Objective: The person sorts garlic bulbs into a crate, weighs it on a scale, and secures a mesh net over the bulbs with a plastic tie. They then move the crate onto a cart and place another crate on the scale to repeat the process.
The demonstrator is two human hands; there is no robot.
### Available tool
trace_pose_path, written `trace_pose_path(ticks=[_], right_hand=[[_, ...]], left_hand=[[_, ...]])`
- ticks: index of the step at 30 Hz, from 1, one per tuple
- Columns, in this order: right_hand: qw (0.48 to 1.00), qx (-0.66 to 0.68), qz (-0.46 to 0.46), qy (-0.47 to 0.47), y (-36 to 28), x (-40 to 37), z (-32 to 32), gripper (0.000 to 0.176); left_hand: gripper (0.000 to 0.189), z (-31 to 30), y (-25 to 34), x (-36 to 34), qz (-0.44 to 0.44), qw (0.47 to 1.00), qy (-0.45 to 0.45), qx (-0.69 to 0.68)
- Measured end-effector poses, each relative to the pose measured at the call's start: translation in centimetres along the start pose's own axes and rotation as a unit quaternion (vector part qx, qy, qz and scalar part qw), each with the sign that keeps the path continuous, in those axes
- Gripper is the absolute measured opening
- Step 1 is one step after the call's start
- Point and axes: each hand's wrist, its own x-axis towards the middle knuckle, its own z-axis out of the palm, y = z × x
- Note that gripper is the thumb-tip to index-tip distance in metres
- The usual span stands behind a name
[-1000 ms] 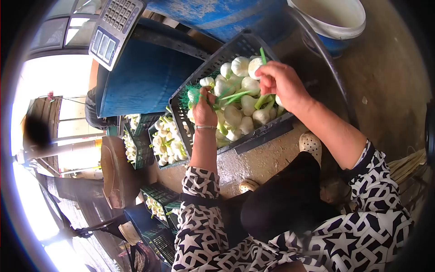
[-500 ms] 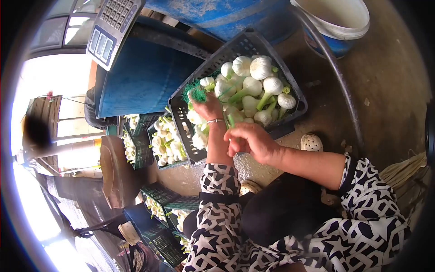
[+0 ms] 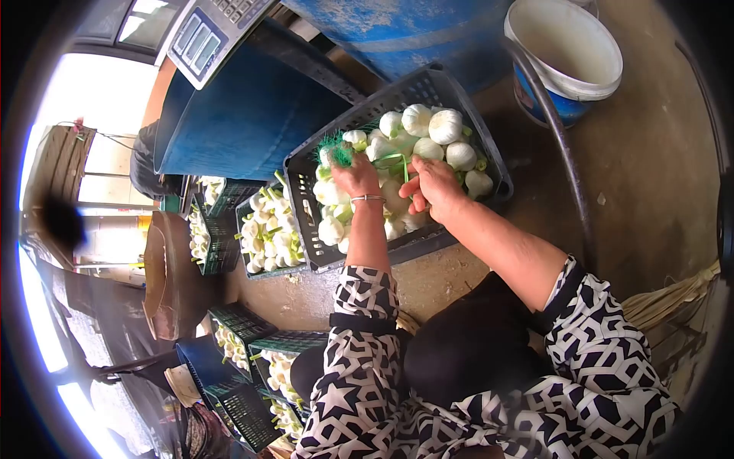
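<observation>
A black plastic crate (image 3: pixel 489 141) full of white garlic bulbs (image 3: pixel 445 126) with short green stems stands before me. My left hand (image 3: pixel 356 177), a bracelet at its wrist, is closed round a bunched green mesh net (image 3: pixel 334 150) over the crate's left part. To the right of it, above the bulbs, my right hand (image 3: pixel 437 188) pinches a thin green strip (image 3: pixel 406 164). That strip runs up and left toward the left hand; its far end is hard to make out. The tips of the left fingers are hidden by the net.
Blue barrels (image 3: pixel 252 115) stand behind the crate, with a digital scale (image 3: pixel 200 42) at upper left. A white bucket (image 3: pixel 569 57) is at upper right, beside a dark hose (image 3: pixel 562 130). More garlic crates (image 3: pixel 271 237) sit at left and lower left.
My right hand has moved up and right, from beside the left wrist to over the bulbs, with the green strip. The left hand stays on the net. The whole view has shifted slightly.
</observation>
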Motion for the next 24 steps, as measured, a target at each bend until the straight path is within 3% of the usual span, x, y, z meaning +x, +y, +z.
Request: trace_pose_path(ticks=[4,6,7,9,15,19,21,22,23,24], right_hand=[[0.995,-0.083,-0.057,0.007,0.3,0.7,-0.7,0.029],[0.992,-0.103,-0.069,0.014,0.2,0.8,-0.8,0.028],[0.990,-0.117,-0.079,0.021,0.2,0.8,-0.7,0.027],[0.990,-0.127,-0.063,0.014,-0.2,0.6,-0.6,0.027],[0.990,-0.134,-0.020,0.045,-0.4,2.9,-0.8,0.023],[0.967,-0.249,-0.056,0.005,-2.8,0.9,-0.6,0.021],[0.914,-0.366,-0.160,0.077,-3.8,0.7,0.1,0.022],[0.819,-0.515,-0.238,0.090,-4.4,1.8,0.0,0.022],[0.817,-0.514,-0.245,0.091,-4.6,3.4,-0.5,0.022],[0.709,-0.577,-0.388,0.115,-4.9,4.3,-0.3,0.019]], left_hand=[[0.029,-0.2,2.0,-0.7,-0.045,0.995,-0.030,-0.090],[0.024,-0.6,4.2,-1.2,-0.175,0.979,-0.046,-0.095],[0.024,-0.7,3.4,-1.0,-0.176,0.979,-0.043,-0.097],[0.019,-0.6,2.6,-0.7,-0.080,0.993,-0.060,-0.055],[0.018,-0.7,2.2,-1.1,-0.033,0.997,-0.057,-0.037],[0.023,-1.2,3.4,-1.4,0.006,0.998,-0.057,0.009],[0.025,-1.6,4.3,-1.5,0.042,0.996,-0.081,0.007],[0.027,-1.5,4.6,-1.6,0.045,0.996,-0.079,-0.002],[0.027,-1.5,4.9,-1.5,0.051,0.996,-0.077,-0.007],[0.026,-1.6,5.3,-1.5,0.071,0.995,-0.075,0.008]])
